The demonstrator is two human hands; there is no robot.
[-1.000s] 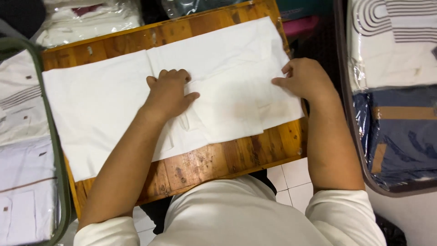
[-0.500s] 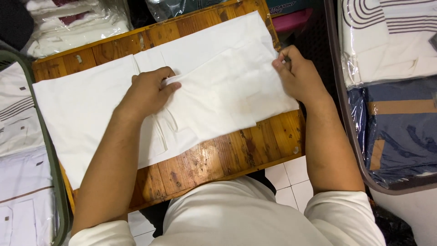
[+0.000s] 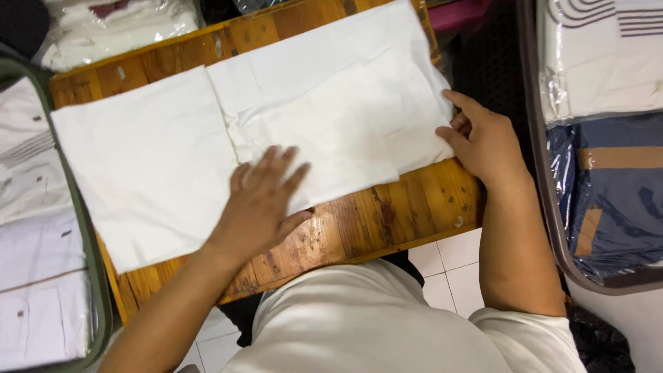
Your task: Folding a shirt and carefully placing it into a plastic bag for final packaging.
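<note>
Work in hand: folding a white cloth (image 3: 207, 138) on a wooden surface (image 3: 407, 207).

Position: the cloth lies across most of the surface, from its left edge to its right edge, reaching the far edge at the right corner. A bare strip of wood shows along the near edge.

Hands: the left hand (image 3: 262, 200) lies flat on the cloth near the middle of the near edge, fingers spread apart, palm down, gripping nothing. The right hand (image 3: 483, 138) is at the right edge, fingers loosely extended and touching the cloth's rim; whether it pinches the fabric cannot be told.

Progress, as a judgement: the right half carries a doubled layer, with a crease running near the middle, so at least one fold looks made. The left half lies single and flat, so further folding appears to be left. The cloth is not yet a compact bundle.

Surroundings: the wood is worn and spotted. Open cases of folded garments in clear wrap stand on both sides, pale ones left (image 3: 34, 276), white and dark blue ones right (image 3: 608, 186). More wrapped white garments (image 3: 117, 27) lie beyond the far left corner. The floor (image 3: 449, 269) is white tile.
</note>
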